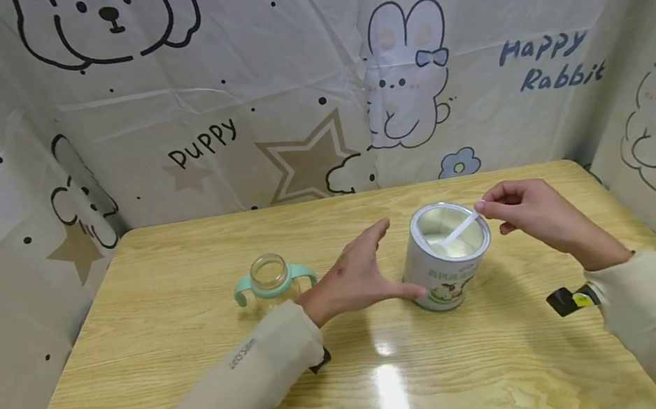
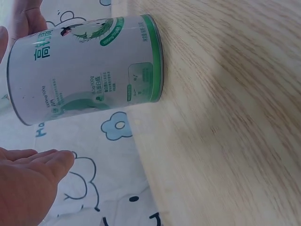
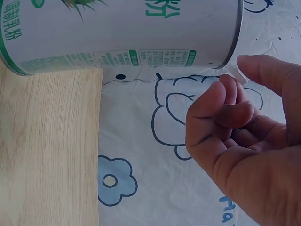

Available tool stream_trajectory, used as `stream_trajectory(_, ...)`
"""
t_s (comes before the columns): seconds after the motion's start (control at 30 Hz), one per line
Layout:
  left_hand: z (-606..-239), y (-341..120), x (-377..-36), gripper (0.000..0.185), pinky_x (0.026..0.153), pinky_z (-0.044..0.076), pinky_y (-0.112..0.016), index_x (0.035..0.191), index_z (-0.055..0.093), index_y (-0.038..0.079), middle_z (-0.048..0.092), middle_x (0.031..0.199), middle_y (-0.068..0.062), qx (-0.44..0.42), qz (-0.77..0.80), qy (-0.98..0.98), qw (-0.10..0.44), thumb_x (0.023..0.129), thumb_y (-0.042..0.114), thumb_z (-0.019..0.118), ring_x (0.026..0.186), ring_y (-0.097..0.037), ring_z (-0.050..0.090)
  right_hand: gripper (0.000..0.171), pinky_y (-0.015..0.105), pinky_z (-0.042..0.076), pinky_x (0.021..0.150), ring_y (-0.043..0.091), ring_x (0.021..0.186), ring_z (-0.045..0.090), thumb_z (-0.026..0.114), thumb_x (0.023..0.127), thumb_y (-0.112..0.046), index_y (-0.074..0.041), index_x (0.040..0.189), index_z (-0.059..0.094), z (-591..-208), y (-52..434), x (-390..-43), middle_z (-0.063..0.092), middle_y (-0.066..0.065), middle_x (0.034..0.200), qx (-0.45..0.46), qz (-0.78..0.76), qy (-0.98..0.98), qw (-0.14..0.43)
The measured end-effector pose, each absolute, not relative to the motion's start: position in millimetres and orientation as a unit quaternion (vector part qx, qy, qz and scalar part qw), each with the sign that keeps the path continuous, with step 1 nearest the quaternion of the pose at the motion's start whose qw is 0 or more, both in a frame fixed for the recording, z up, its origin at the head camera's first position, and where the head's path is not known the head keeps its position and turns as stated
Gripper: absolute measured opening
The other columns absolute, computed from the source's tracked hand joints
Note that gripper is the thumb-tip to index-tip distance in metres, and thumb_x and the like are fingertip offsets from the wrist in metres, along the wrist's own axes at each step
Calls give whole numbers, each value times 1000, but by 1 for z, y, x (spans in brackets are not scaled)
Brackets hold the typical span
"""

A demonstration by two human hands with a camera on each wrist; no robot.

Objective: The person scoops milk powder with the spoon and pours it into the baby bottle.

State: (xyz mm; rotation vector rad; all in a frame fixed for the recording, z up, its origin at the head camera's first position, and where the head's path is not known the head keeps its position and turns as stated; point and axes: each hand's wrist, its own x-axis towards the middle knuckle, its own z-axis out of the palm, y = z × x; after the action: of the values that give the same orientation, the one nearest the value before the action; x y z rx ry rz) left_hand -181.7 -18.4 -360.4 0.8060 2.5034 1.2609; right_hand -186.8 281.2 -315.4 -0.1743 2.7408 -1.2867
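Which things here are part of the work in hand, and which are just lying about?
In use:
- milk powder can, open, on the table
- white scoop inside the can, handle pinched by the right hand
- left hand, open, thumb touching the can's base

Lying about:
- small bottle with mint handles, open-topped, left of the can, untouched
- cartoon backdrop

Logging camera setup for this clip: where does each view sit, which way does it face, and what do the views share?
Head: on the person's head, looking forward and down at the table, open tin, baby bottle; both sleeves, left hand and right hand pinching a scoop show.
Left wrist: beside the tin, image turned sideways; open fingers show.
Right wrist: near the tin's rim, also sideways; curled fingers show.
All three share the tin, table and printed backdrop.
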Motion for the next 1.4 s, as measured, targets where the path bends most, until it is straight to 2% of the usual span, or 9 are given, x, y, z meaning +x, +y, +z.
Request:
stream_trajectory(0.4,-367,3,-188,116,112,39,-43,158,24,8,30,161,-9,268,455,842,108,70,42,92,143,-27,36,39,24,54,67,15,82,59,65,98,-36,2,110,66,-308,283,-184,63,12,103,-62,-393,917,36)
stream_trajectory(0.6,-368,14,-190,107,111,41,-43,153,34,11,38,156,-9,264,470,836,102,69,40,93,139,-27,41,37,27,42,57,18,76,54,69,96,-37,-1,105,70,-304,284,-181,63,8,92,-67,-382,922,-3)
stream_trajectory(0.7,-370,19,-191,101,112,40,-38,149,38,12,45,150,-6,273,483,827,92,69,36,94,138,-23,43,31,26,43,58,17,76,53,72,95,-32,-1,102,73,-305,282,-179,65,7,89,-82,-377,923,-10)
stream_trajectory(0.87,-375,27,-193,100,111,41,-34,149,40,14,52,142,1,279,512,807,88,68,32,95,133,-13,47,19,23,49,63,16,75,55,73,94,-20,-1,96,75,-307,275,-179,69,7,90,-127,-368,921,3)
stream_trajectory(1.0,-379,29,-192,99,104,46,-31,148,41,15,55,139,1,277,530,797,87,67,29,95,123,-8,53,13,23,49,60,14,72,55,73,93,-15,-2,93,76,-307,270,-178,69,7,89,-158,-354,922,8)
stream_trajectory(1.2,-380,30,-192,97,99,47,-24,146,43,14,57,136,0,272,538,794,79,66,26,96,119,-7,55,10,24,45,58,14,71,53,74,92,-14,-5,89,77,-303,265,-176,68,3,84,-183,-340,922,28)
stream_trajectory(1.4,-380,30,-193,94,98,48,-23,144,44,13,57,136,-2,279,541,790,72,67,24,96,118,-8,56,10,24,48,61,11,71,56,75,91,-14,-4,90,77,-302,262,-176,70,4,84,-191,-368,908,54)
